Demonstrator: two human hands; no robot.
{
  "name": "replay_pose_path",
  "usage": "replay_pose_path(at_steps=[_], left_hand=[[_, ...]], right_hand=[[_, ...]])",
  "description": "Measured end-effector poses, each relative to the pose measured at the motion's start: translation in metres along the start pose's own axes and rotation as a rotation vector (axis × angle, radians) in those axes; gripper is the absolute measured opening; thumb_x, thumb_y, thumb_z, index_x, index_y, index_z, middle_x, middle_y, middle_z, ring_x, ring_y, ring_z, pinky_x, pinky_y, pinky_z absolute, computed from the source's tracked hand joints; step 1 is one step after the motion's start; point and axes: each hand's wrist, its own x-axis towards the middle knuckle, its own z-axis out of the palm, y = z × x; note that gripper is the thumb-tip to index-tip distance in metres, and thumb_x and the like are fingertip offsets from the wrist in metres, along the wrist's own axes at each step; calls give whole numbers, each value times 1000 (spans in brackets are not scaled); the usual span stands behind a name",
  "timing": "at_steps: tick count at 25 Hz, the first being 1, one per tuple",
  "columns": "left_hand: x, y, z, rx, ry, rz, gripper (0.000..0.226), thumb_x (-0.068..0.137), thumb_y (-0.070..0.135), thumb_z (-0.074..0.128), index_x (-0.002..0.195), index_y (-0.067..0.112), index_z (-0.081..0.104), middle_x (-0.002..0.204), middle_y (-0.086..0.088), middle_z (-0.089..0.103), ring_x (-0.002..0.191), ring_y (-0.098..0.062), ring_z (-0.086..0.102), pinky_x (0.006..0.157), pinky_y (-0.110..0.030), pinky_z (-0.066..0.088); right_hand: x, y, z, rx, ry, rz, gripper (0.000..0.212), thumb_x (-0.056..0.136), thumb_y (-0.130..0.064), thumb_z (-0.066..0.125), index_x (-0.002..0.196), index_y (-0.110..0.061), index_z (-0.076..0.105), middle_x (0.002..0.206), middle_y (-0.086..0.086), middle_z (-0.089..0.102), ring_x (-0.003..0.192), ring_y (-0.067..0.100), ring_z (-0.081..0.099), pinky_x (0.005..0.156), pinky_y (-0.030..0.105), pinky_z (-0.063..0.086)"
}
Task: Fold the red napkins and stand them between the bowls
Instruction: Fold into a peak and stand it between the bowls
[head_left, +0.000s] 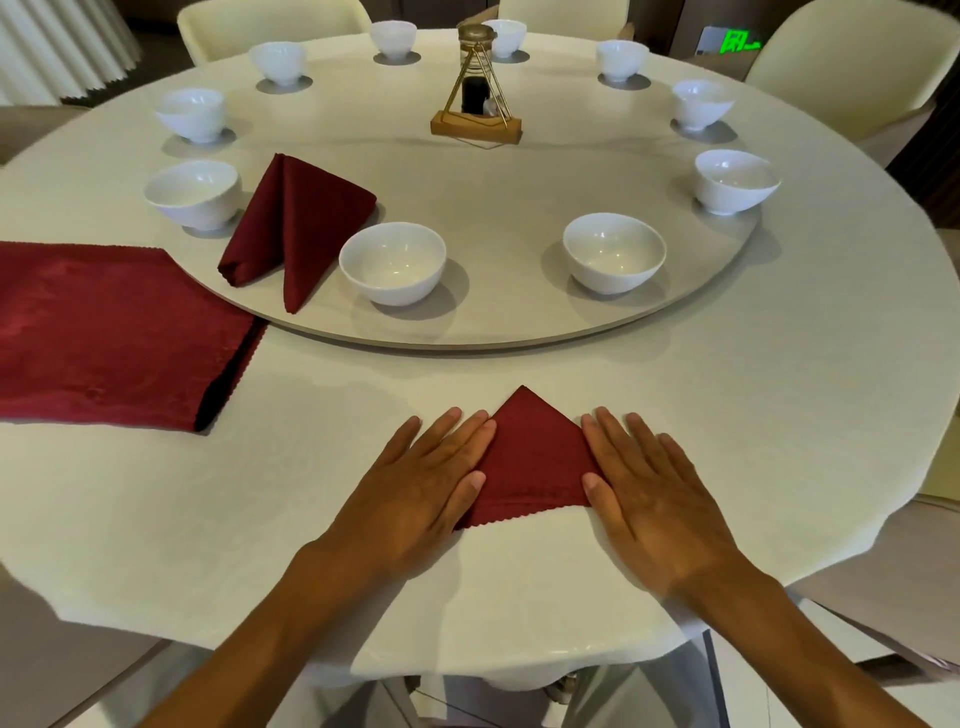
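At lower centre, a red napkin (532, 462) folded to a triangle lies flat on the tablecloth (727, 389), its point toward the top of the frame. The left hand (421, 488) and right hand (654, 493) lie open, palms down, pressing its two slanted sides. At left centre sits a stack (114, 332) of flat napkins; above it a folded napkin (296, 228) stands between two bowls. Ten white bowls (392, 262) ring the turntable (493, 317) around a bottle stand (475, 98). Pale chairs (852, 62) line the top.
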Motion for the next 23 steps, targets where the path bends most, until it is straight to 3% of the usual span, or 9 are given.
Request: replay_pose_path(at_steps=[5,8,10,12,15,19,21,23], left_hand=[[-7,-1,-5,21,-11,-19,58,105,46,5,155,24,25,159,11,28,149,-6,16,120,-36,13],[-7,-1,-4,27,-17,-37,64,102,49,-2,156,24,20,161,10,23,149,-4,11,121,-34,7],[-7,0,-4,22,-10,-33,67,101,51,-6,157,23,18,161,10,21,149,-4,9,121,-34,5],[-9,1,-4,10,-3,-22,70,99,52,-7,157,22,18,162,9,20,149,-4,8,121,-36,7],[-9,2,-6,-38,16,-5,68,101,53,-2,156,19,18,161,5,21,150,-8,12,122,-36,7],[-9,-2,-11,-60,21,-16,61,102,49,18,155,20,18,159,8,11,150,-13,11,121,-29,-7],[-12,2,-12,-135,57,44,56,104,41,32,154,18,23,159,1,22,148,-20,24,122,-39,12],[-15,4,-9,-384,249,69,52,102,25,49,149,16,31,151,-4,44,139,-21,43,114,-44,36]], right_hand=[[0,2,-5,12,-53,-9,67,80,-59,-24,144,-37,-29,156,-16,-25,146,7,-25,116,27,-19],[-6,1,-9,12,-79,-14,72,80,-60,-22,148,-36,-24,159,-15,-21,147,9,-21,119,30,-15],[-1,-7,-20,16,-55,20,77,87,-59,-4,156,-28,6,163,-9,6,150,17,9,122,34,4],[19,-21,-36,18,24,63,54,93,-49,30,139,-23,40,142,-2,45,125,22,45,108,40,31],[62,-44,-57,198,-54,93,44,86,-37,58,126,-21,50,119,0,59,104,21,56,89,38,44],[89,-39,-65,634,-265,187,31,75,-23,72,104,-15,64,92,1,67,82,18,66,78,35,56],[86,-29,-72,797,-344,203,21,76,-17,72,91,-6,64,84,6,71,73,20,67,72,34,55],[78,-21,-84,1005,-409,194,11,80,-11,69,89,-9,63,84,10,69,74,21,64,71,35,51]])
